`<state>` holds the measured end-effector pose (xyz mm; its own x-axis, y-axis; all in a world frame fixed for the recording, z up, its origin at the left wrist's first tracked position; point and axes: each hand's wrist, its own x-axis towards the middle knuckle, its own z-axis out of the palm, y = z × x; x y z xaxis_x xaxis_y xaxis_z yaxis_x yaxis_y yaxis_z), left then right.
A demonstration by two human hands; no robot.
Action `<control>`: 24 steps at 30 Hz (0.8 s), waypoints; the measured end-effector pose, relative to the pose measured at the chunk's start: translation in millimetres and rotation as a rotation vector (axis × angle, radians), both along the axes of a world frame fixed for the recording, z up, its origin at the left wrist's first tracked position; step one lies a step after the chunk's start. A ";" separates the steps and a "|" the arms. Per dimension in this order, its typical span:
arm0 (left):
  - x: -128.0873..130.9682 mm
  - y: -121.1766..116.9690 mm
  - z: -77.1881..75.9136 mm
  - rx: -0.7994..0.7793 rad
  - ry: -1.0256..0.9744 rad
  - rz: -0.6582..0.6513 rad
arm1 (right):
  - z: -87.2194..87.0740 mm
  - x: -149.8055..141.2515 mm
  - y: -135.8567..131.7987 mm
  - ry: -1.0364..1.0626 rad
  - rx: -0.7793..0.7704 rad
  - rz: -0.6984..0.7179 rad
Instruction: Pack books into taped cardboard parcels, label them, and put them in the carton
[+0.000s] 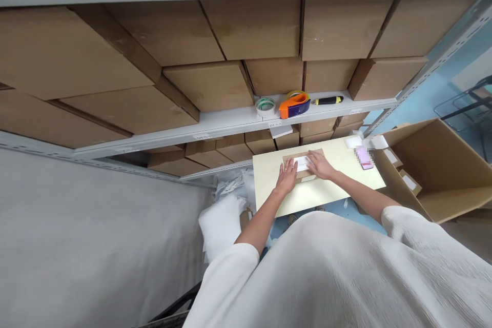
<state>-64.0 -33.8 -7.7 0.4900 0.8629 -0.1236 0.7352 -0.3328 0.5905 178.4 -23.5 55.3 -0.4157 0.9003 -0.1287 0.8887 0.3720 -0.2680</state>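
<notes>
A small brown cardboard box (pixel 319 155) lies flat on the pale yellow table, with a white label (pixel 302 163) on its upper face. My left hand (pixel 286 176) rests on the left side of the box, its fingers stretched out at the label's edge. On the right side, my right hand (pixel 320 165) lies with extended fingers over the label's other end. Both hands press from above and neither is wrapped round anything. A smaller white patch (pixel 308 178) shows on the box near its front edge.
On the shelf edge beyond the table sit a tape roll (pixel 265 106), an orange tape dispenser (pixel 294 106) and a black-and-yellow cutter (pixel 328 100). A phone (pixel 363 157) lies at the table's right. A large open carton (pixel 442 164) stands right; white packing bags (pixel 223 223) lie left.
</notes>
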 end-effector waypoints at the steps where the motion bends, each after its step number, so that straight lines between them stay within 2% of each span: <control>1: 1.1 -2.6 -0.6 0.007 -0.002 -0.022 | -11.5 -1.3 -11.5 -0.031 -0.040 0.009; 3: 2.5 -6.6 -2.4 0.009 -0.003 -0.057 | -26.8 -1.2 -26.2 -0.075 -0.063 0.022; 5: 3.0 -9.4 -4.8 0.006 0.002 -0.066 | -33.1 2.5 -33.4 -0.107 -0.053 0.009; 10: 3.9 -13.4 -9.0 0.003 0.010 -0.041 | -33.3 14.7 -41.1 -0.158 -0.066 -0.103; 17: 15.2 -14.0 -3.3 -0.023 0.025 0.029 | -34.4 20.3 -44.3 -0.158 -0.080 -0.248; 20: 27.6 -12.0 -0.9 0.006 0.012 0.032 | -34.9 37.9 -41.6 -0.134 -0.112 -0.357; 24: 60.9 -6.4 3.1 0.044 0.010 -0.039 | -40.0 81.7 -37.1 -0.100 -0.139 -0.469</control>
<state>-3.0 -40.2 -4.6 0.5219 0.8482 -0.0909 0.7269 -0.3865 0.5676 260.1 -60.6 15.2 0.0504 0.9590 -0.2790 0.9757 -0.1069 -0.1911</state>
